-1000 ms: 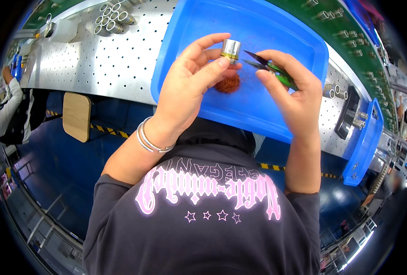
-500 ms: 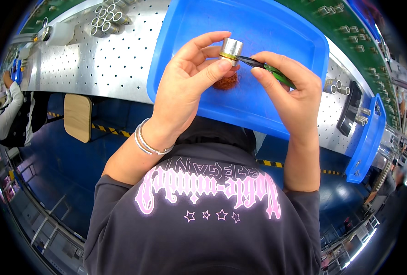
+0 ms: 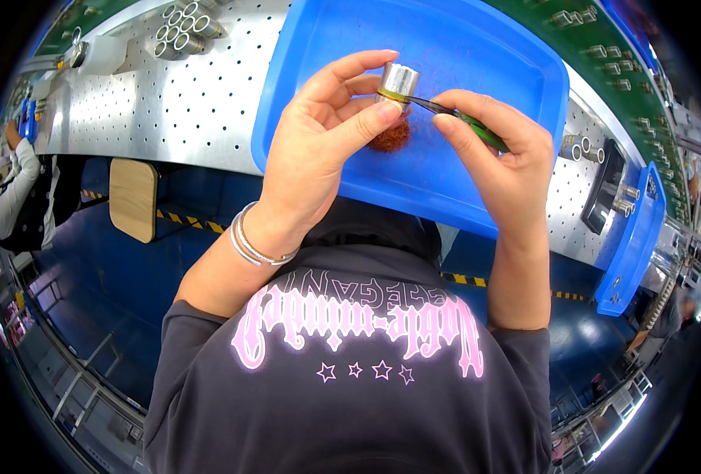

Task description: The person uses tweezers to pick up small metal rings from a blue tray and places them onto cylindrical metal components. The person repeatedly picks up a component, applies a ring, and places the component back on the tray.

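Between the fingertips and thumb of my left hand (image 3: 327, 122) stands a short silver metal cylinder (image 3: 400, 77) with a yellow-green band round its lower part. My right hand (image 3: 496, 138) is closed on tweezers (image 3: 477, 128) with dark tips and a green grip. Their points touch the cylinder at the band. Both hands are above a blue plastic tray (image 3: 453, 201). Beneath the cylinder, a small heap of reddish-brown fine strands (image 3: 391, 139) lies in the tray, with thin bits scattered around it.
The tray rests on a perforated metal bench (image 3: 208, 95). Several metal cylinders (image 3: 184, 31) stand at the far left, others (image 3: 581, 148) right of the tray, near a black holder (image 3: 603, 186) and a smaller blue tray (image 3: 631, 249). A wooden stool (image 3: 133, 201) and another person (image 3: 22, 189) are left.
The cylinder has tilted slightly in my left fingers, and the tweezers have shifted a little with their tips still at the band. Otherwise both hands stay nearly in place.
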`<act>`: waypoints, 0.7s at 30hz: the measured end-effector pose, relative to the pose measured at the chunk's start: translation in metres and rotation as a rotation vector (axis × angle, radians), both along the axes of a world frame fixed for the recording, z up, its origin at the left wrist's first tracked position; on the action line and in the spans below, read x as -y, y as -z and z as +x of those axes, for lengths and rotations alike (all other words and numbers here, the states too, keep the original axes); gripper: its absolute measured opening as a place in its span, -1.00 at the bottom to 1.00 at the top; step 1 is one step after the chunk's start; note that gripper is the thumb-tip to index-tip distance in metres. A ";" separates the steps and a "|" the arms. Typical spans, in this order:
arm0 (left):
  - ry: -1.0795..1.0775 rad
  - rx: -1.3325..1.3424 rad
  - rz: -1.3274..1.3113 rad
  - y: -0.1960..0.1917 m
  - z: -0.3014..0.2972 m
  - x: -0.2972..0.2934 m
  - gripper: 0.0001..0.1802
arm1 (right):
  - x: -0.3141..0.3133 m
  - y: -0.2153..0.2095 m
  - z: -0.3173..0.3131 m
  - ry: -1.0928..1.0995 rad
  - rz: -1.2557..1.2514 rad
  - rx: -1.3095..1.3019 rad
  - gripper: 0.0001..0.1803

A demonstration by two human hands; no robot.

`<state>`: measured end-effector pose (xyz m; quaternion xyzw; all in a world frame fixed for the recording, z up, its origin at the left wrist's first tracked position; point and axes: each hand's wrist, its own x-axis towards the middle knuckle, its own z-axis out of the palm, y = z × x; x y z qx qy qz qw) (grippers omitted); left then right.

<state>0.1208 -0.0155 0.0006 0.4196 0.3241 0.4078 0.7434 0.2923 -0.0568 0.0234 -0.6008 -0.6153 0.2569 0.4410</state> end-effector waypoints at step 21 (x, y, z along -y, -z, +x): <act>0.056 0.037 -0.098 -0.001 0.000 -0.003 -0.55 | -0.009 0.005 -0.007 -0.046 -0.021 -0.027 -0.86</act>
